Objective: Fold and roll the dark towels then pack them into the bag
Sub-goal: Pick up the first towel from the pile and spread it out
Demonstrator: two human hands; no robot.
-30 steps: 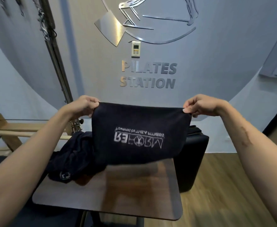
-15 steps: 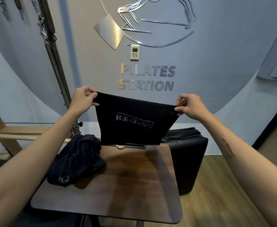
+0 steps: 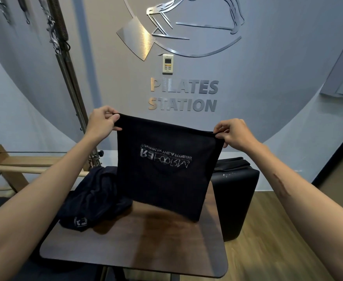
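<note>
I hold a dark towel (image 3: 164, 179) with white upside-down lettering spread in the air above a small wooden table (image 3: 138, 246). My left hand (image 3: 101, 123) pinches its upper left corner and my right hand (image 3: 232, 132) pinches its upper right corner. The towel hangs flat, its lower edge close to the tabletop. A second dark towel (image 3: 93, 199) lies crumpled on the table's left side, a small white logo showing at its near end. A black bag (image 3: 237, 191) stands behind the table at the right, partly hidden by the held towel.
Wooden pilates equipment (image 3: 20, 163) with a metal pole (image 3: 71, 86) and springs stands at the left. The wall behind carries metal lettering and a small control panel (image 3: 167, 63). Wood floor (image 3: 278, 240) lies to the right of the table.
The towel swung away from me and then hung down longer toward the table. Both hands stayed pinching its top corners, and they came a little closer together.
</note>
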